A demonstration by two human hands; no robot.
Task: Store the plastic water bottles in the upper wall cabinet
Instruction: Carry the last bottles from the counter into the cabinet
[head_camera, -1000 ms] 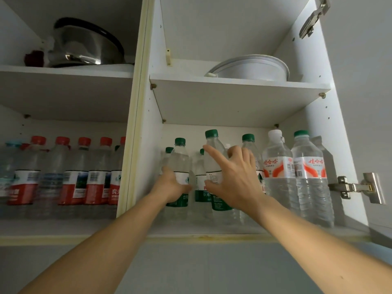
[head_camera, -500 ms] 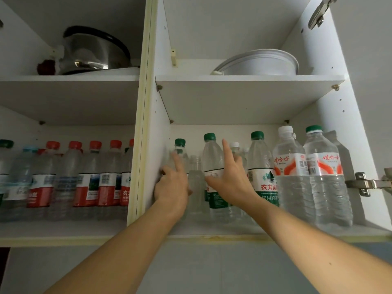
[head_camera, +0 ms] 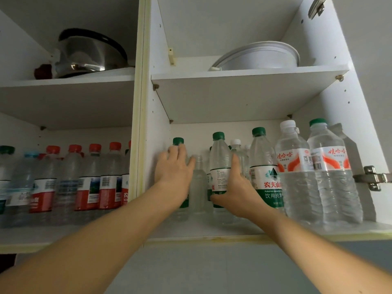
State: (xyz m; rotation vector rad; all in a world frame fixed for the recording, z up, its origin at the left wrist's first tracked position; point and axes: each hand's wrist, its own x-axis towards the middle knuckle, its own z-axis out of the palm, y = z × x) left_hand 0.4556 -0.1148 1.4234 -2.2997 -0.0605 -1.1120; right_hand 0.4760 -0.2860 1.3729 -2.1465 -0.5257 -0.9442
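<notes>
1. Head view, centre of the frame: my left hand (head_camera: 172, 170) lies with fingers fairly straight against a green-capped bottle (head_camera: 178, 141) by the cabinet's dividing wall (head_camera: 158, 145); I judge it is pressing, not gripping.
2. Just right of it, my right hand (head_camera: 234, 187) cups a second green-capped bottle (head_camera: 219, 162), thumb curled round its lower label, fingers up its far side.
3. A capless clear bottle (head_camera: 198, 179) stands between them; I'd avoid knocking it.
4. I'd slide both bottles straight back, bases flat on the lower shelf (head_camera: 212, 231), closing gaps.
5. Right of frame, larger orange-labelled bottles (head_camera: 314, 166) are already stored; red-capped bottles (head_camera: 84, 177) fill the left bay.
</notes>
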